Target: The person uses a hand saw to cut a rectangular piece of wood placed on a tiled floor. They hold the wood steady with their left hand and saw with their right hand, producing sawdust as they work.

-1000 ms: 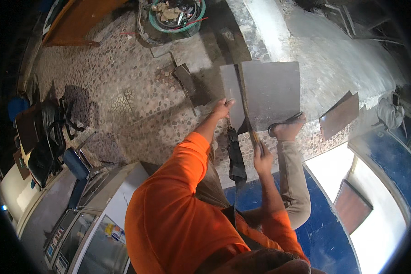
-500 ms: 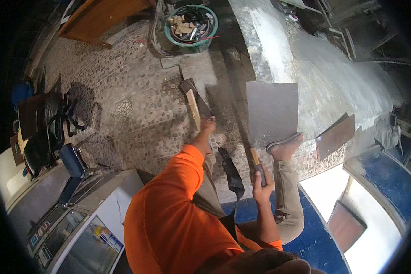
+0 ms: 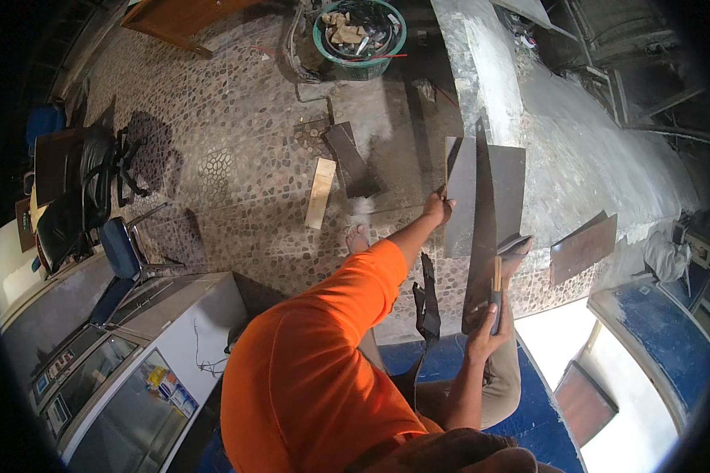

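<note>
My left hand (image 3: 439,209) is closed on the left edge of a grey board (image 3: 510,189), propped near my right foot (image 3: 513,262). My right hand (image 3: 489,331) grips the handle of a long handsaw (image 3: 483,213), whose dark, tapering blade lies across the board in view; I cannot tell whether it touches. To the left, a pale wooden strip (image 3: 319,191) lies on the floor beside dark board offcuts (image 3: 347,158). A black strap-like piece (image 3: 427,307) hangs below my left hand.
A green basket of scraps (image 3: 359,67) stands beyond the offcuts. Chairs (image 3: 122,244) are on the left, near a white glass-fronted cabinet (image 3: 175,339). Brown boards (image 3: 582,254) lean against the concrete ledge (image 3: 599,150) at right. A wooden furniture piece (image 3: 162,20) is at top left.
My left hand has let go of the pale strip, now on the floor, and moved right onto the grey board. My right hand has moved right with the saw.
</note>
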Demonstrator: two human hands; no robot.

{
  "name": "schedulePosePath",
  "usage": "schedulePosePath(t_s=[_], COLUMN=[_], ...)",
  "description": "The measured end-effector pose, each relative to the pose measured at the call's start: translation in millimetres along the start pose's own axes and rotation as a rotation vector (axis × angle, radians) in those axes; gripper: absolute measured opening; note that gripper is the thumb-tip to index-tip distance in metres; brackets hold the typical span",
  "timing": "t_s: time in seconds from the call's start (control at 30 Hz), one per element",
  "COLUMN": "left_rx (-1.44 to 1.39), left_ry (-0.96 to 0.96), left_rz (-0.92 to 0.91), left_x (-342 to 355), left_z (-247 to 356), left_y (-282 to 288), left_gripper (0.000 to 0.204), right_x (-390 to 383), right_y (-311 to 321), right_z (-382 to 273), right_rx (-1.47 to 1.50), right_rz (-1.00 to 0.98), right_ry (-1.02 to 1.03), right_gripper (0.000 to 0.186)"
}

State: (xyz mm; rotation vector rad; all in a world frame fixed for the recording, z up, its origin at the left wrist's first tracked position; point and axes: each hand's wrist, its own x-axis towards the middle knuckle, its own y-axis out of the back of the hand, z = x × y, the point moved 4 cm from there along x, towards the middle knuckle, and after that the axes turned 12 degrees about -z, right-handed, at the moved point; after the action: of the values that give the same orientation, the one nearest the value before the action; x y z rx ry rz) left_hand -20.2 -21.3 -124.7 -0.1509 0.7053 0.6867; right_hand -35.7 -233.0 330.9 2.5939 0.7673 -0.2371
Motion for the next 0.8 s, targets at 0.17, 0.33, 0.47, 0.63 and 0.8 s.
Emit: schedulePosePath(t_s=[0.17, 0.33, 0.47, 0.63, 0.8], left_rx=[0.218, -0.055, -0.073, 0.239, 0.252], left_ry=[0.054, 0.096, 0.186, 0.028, 0.087], left_rz=[-0.326, -0.226, -0.234, -0.157, -0.218], left_x=[-64, -81, -87, -65, -74], left_z=[40, 38, 49, 23, 24], left_y=[-66, 16, 17, 73, 48], left_gripper=[0.051, 0.047, 0.05, 0.054, 0.055], right_x=[-22, -10, -9, -3, -2], right_y=[47, 3, -11, -29, -25], right_z=[36, 23, 7, -20, -28], right_rx=[-0.22, -0.073, -0.111, -0.092, -0.239], right_rz=[0.124, 0.022, 0.034, -0.051, -0.039], right_ry=[-0.104, -0.11, -0.069, -0.022, -0.069], right_gripper=[0.048, 0.045, 0.045, 0.044, 0.043])
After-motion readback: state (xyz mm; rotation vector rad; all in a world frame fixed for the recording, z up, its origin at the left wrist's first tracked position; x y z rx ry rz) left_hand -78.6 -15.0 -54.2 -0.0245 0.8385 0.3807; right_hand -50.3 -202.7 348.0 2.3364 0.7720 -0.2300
